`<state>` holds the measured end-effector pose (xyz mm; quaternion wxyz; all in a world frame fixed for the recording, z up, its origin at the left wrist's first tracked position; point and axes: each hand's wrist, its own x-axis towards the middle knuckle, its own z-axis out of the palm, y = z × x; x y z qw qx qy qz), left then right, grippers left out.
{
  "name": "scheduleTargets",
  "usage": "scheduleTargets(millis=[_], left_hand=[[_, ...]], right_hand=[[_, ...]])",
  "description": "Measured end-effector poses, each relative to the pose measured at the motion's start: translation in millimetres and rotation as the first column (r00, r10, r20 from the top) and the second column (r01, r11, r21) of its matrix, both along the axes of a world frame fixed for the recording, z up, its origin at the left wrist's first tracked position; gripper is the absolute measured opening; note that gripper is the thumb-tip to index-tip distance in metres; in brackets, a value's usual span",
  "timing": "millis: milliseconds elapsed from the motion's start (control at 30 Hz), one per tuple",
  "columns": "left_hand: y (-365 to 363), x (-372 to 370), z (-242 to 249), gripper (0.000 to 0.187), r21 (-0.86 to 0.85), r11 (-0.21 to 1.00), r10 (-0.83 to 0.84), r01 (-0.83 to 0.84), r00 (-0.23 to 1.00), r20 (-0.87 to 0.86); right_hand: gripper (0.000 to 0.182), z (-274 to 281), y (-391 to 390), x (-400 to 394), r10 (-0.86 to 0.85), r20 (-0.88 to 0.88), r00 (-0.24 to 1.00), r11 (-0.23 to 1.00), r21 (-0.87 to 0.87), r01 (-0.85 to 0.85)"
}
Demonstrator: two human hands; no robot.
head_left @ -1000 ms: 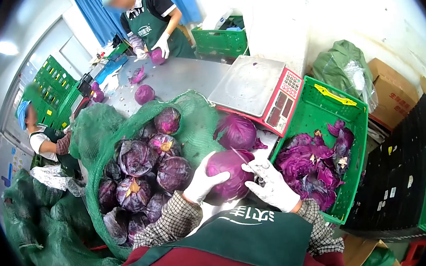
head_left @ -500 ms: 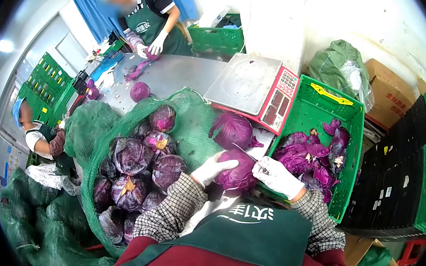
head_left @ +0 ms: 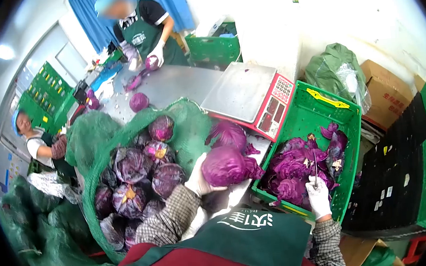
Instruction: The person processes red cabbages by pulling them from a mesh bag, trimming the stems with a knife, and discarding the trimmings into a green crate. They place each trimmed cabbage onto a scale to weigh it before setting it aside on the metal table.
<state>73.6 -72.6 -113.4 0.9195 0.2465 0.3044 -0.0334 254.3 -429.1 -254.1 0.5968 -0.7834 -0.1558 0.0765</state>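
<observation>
Cabbage point(head_left: 223, 166) sits cupped between our left hand's point(head_left: 202, 177) thumb and fingers; our right hand point(head_left: 319, 198) pinches a knife point(head_left: 316, 167) over purple leaves point(head_left: 291, 162).

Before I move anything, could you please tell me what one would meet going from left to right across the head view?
Crumpled silvery plastic → dark purple cabbages in an open green mesh sack → round bright purple cabbage in the white-gloved left hand → white-gloved right hand with a thin metal blade → brown cardboard box.
</observation>
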Motion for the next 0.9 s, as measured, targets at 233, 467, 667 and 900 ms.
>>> scheduleTargets(millis=[233, 467, 667, 900], left_hand=[[-16, -14, 1, 0.08, -0.18, 0.932, -0.2, 0.314, 0.862, 0.466], [-65, -16, 65, 0.074, 0.51, 0.847, -0.355, 0.147, 0.871, 0.339], [-53, -32, 14, 0.08, 0.267, 0.945, 0.055, -0.19, 0.895, 0.442], [-45, -38, 30, 0.085, 0.043, 0.955, 0.274, -0.294, 0.929, 0.249]], right_hand=[[0.052, 156, 91, -38, 0.408, 0.058, 0.911, 0.896, 0.163, -0.412], [0.063, 177, 129, -63, 0.62, -0.198, 0.759, 0.717, 0.535, -0.446], [0.036, 155, 144, -83, 0.561, -0.426, 0.71, 0.755, 0.615, -0.228], [0.043, 131, 156, -75, 0.643, -0.431, 0.633, 0.714, 0.637, -0.291]])
